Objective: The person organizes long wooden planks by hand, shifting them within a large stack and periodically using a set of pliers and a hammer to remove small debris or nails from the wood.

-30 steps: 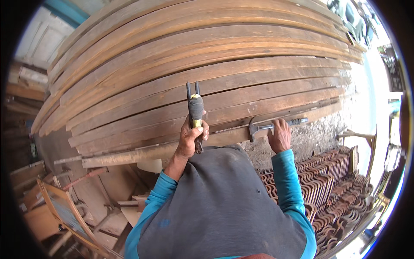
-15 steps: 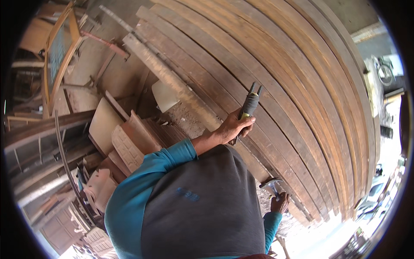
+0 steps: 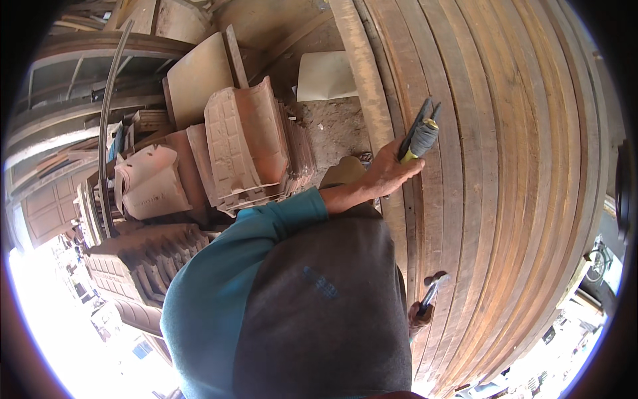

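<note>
My left hand [image 3: 392, 169] is closed round a tape-wrapped tool [image 3: 423, 138] with two thin dark prongs and a yellow-green part beside the grey wrapping. I cannot make out its exact kind. It is held above the near edge of a row of long brown wooden planks [image 3: 458, 219]. Lower down, close to my body, my right hand [image 3: 419, 315] grips a hammer [image 3: 433, 292] by its handle, head pointing away from me over the planks. My torso hides most of the right arm.
Stacked reddish-brown moulded tiles [image 3: 246, 143] stand to the left, with more stacked tiles [image 3: 143, 263] nearer. A pale sheet [image 3: 327, 76] lies on the dirt floor by the planks. One thin curved strip [image 3: 106, 133] rises at far left. A bicycle [image 3: 599, 259] is at far right.
The view has turned, so the planks run more up and down and the tile stacks show more fully. Both hands keep hold of their tools; the left one appears farther over the planks.
</note>
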Demonstrator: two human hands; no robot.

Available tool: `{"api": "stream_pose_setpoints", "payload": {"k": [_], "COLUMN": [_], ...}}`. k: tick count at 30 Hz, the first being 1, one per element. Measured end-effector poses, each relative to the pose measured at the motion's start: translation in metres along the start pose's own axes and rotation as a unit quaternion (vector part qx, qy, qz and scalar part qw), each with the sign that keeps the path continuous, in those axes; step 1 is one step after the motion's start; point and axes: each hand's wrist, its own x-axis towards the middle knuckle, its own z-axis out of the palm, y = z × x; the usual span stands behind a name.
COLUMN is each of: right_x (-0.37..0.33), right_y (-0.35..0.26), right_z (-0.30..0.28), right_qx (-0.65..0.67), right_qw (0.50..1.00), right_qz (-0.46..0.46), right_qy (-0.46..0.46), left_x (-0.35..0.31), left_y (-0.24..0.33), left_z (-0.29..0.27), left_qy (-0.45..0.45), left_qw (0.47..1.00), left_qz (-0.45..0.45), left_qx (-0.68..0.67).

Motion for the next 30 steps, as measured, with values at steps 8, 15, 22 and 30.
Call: {"api": "stream_pose_setpoints", "payload": {"k": [8,15,22,30], "right_x": [0.122,0.141,0.070,0.034], "right_y": [-0.206,-0.328,-0.393,-0.412], "right_z": [0.042,0.171,0.290,0.314], "right_qx": [0.060,0.190,0.140,0.156], "right_qw": [0.959,0.845,0.827,0.807], "right_qz": [-0.207,-0.376,-0.380,-0.406], "right_qy": [-0.181,-0.328,-0.389,-0.399], "left_x": [-0.049,-0.142,-0.201,-0.214], "left_y": [0.026,0.043,0.025,0.018], "left_z": [-0.085,-0.172,-0.228,-0.225], "left_qy": [0.340,0.524,0.596,0.595], "left_qw": [0.897,0.736,0.631,0.597], "left_qz": [0.114,0.035,-0.047,-0.077], "left_qx": [0.258,0.427,0.494,0.533]}}
